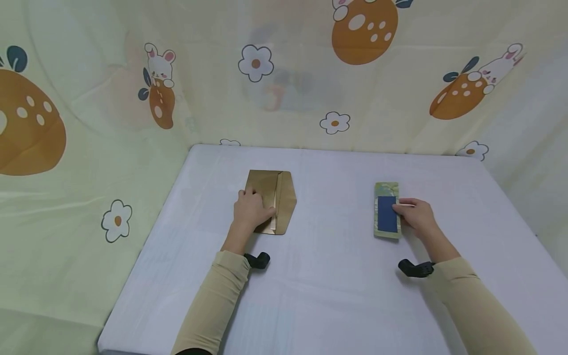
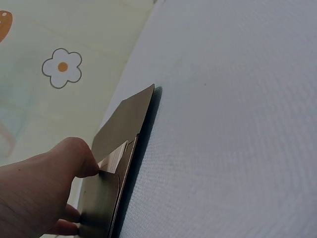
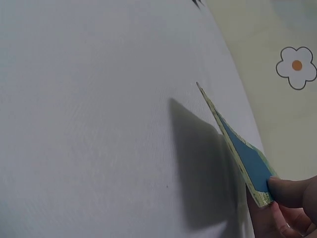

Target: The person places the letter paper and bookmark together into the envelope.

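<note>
On the left of the table lies a gold envelope, its pointed flap spread out to the right. My left hand rests on its face, fingertips toward the left edge and thumb at the opening. A pale strip shows in that opening in the left wrist view. To the right, my right hand pinches the side of a narrow green patterned card with a dark blue panel. The right wrist view shows the card tilted above the cloth, its thumb on the blue face and its fingers behind.
A white cloth covers the table. Behind and beside it hangs a pale curtain printed with flowers, rabbits and orange shapes. Black wrist devices stick out at both sleeves.
</note>
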A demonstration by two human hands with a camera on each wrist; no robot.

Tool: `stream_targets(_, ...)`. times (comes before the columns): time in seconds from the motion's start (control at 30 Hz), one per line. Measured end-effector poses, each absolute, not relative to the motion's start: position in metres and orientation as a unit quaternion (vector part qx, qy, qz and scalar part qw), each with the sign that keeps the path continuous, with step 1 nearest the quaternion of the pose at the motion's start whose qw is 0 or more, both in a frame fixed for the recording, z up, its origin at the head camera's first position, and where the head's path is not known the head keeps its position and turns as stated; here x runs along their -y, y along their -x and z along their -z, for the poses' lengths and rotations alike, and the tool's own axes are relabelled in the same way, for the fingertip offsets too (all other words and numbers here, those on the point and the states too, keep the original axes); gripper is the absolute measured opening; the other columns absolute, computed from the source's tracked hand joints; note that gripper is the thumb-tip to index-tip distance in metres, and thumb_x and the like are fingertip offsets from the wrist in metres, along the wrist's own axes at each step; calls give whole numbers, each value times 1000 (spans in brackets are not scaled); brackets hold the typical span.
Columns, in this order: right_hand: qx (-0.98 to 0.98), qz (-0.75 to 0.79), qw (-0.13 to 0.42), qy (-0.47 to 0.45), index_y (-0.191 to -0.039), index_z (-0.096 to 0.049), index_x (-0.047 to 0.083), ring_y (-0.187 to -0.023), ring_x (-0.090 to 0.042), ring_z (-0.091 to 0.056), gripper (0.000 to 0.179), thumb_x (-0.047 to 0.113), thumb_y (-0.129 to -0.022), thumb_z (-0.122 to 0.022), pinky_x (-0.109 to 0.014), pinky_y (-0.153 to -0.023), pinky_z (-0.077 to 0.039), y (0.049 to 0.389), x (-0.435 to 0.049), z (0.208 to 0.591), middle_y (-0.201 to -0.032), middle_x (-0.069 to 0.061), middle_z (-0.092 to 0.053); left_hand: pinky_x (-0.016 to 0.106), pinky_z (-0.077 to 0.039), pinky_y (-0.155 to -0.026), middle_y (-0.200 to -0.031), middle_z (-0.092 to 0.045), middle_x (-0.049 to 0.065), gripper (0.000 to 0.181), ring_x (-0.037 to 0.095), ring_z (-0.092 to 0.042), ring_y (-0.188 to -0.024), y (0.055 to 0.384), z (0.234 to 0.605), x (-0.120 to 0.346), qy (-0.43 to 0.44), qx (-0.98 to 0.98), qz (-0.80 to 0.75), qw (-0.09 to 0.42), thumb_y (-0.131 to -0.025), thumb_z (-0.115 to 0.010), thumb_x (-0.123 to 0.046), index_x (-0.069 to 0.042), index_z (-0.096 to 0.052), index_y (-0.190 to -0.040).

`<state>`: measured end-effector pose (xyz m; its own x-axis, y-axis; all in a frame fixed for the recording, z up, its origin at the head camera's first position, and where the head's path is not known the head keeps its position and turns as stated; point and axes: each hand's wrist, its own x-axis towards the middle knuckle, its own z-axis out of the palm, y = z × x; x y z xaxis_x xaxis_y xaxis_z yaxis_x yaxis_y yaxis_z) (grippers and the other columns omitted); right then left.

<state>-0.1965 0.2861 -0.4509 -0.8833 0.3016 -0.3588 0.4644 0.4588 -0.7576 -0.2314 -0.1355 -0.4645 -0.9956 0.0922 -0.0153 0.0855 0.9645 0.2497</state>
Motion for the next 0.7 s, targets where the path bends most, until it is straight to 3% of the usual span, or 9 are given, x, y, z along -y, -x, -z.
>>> stream_targets(0.7, -837, 491, 101, -219, -143, -36, 0, -86, -4, -56, 57, 25, -95, -54, -17, -69, -51, 198, -264, 444, -134, -23, -50, 44, -55, -76, -133, -46, 14, 56, 34, -48, -114, 231, 465, 136, -46, -990, -130, 10, -78, -62, -55, -4, -69, -101)
